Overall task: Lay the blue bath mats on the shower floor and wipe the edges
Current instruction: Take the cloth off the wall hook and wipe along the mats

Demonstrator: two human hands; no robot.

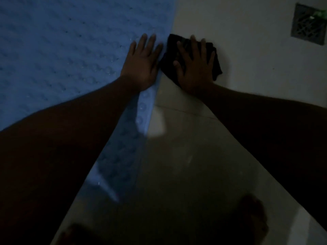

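A blue bath mat (62, 50) with a bumpy texture covers the left part of the floor. Its right edge runs diagonally down the middle of the view. My left hand (141, 62) lies flat on the mat close to that edge, fingers spread, holding nothing. My right hand (193, 66) presses flat on a dark cloth (215, 61) that lies on the pale tile floor (238, 41) just beside the mat's edge. The cloth touches or nearly touches the mat's border. The light is dim.
A square metal floor drain (308, 23) sits at the top right, with something green on it. A grout line crosses the tile below my hands. My bare foot (253, 214) stands on the tile at the bottom right, another foot dimly at the bottom left.
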